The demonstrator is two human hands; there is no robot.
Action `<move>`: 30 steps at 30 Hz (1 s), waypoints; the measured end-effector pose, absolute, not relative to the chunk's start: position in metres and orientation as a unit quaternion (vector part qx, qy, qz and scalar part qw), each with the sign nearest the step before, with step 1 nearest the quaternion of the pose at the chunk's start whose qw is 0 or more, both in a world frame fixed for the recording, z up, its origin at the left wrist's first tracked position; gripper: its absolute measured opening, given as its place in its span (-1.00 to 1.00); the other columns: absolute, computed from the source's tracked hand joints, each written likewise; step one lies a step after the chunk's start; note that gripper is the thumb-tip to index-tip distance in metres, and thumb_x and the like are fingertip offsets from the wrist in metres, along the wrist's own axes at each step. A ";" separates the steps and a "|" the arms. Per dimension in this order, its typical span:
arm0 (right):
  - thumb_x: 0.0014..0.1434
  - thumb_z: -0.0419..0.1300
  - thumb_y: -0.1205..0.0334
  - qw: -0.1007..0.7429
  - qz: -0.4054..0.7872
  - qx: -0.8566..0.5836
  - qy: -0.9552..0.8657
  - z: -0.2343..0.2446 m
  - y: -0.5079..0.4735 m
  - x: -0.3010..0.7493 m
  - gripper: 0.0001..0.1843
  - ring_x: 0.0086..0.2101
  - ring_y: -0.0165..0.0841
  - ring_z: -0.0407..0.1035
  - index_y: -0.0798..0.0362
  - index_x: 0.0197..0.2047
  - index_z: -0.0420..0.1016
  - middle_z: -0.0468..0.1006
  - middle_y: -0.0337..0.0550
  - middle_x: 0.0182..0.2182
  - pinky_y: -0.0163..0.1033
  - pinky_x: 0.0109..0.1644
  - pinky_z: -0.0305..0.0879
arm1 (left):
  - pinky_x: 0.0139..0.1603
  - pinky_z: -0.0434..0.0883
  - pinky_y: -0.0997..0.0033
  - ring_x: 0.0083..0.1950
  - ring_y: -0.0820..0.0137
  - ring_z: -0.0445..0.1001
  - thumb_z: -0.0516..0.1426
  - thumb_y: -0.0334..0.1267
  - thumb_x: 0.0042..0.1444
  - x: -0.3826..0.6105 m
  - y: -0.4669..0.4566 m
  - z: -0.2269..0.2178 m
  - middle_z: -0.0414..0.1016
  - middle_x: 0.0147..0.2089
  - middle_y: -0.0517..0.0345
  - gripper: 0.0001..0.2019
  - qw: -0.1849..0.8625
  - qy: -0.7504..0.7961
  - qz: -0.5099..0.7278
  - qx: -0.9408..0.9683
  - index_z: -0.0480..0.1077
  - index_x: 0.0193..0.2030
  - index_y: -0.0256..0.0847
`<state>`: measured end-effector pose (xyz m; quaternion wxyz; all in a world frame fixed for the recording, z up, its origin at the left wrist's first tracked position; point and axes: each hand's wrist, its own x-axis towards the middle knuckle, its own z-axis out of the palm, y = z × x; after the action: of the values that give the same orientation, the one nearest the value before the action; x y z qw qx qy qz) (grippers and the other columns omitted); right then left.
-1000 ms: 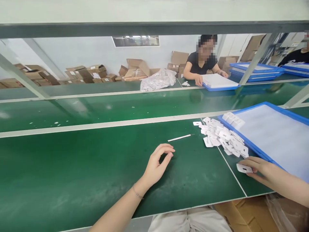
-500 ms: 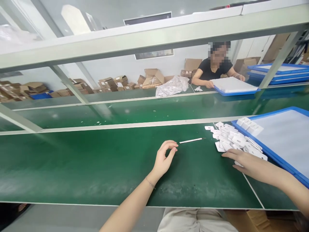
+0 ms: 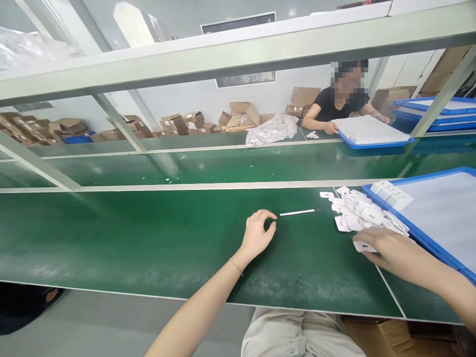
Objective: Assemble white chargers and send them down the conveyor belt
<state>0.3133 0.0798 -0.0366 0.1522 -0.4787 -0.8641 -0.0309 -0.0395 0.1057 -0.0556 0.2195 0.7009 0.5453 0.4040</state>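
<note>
At lower right, the right hand (image 3: 386,252) pinches one white tag (image 3: 363,246) against the green table (image 3: 148,238), just beside the pile of tags (image 3: 357,210). The blue tray (image 3: 439,250) at the right edge holds a white sheet, with a few tags in its far corner. Mid-frame, the left hand (image 3: 256,235) is empty, thumb and forefinger curled nearly together, near a white stick (image 3: 297,212).

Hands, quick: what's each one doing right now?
Left hand: thumb and forefinger curled almost together; whether it holds anything cannot be told.
Right hand: fingertips gripping a small flat white plastic tab.
</note>
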 end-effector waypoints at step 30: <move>0.48 -0.10 0.21 0.309 0.131 -0.338 -0.879 -0.050 0.115 0.168 -0.87 -0.48 -0.41 0.42 -0.03 -0.13 0.22 0.46 -0.16 -0.27 -0.31 -0.47 0.37 | -0.04 0.59 0.24 -0.16 0.28 0.65 0.31 -0.21 0.12 -0.030 0.104 -0.053 0.70 -0.20 0.14 -0.90 0.271 0.488 0.601 0.572 0.64 -0.23 -0.08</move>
<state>0.1684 0.1154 -0.0505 0.3089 -0.3378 -0.8793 0.1311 -0.0296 0.1038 -0.0529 0.2705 0.5722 0.4879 0.6012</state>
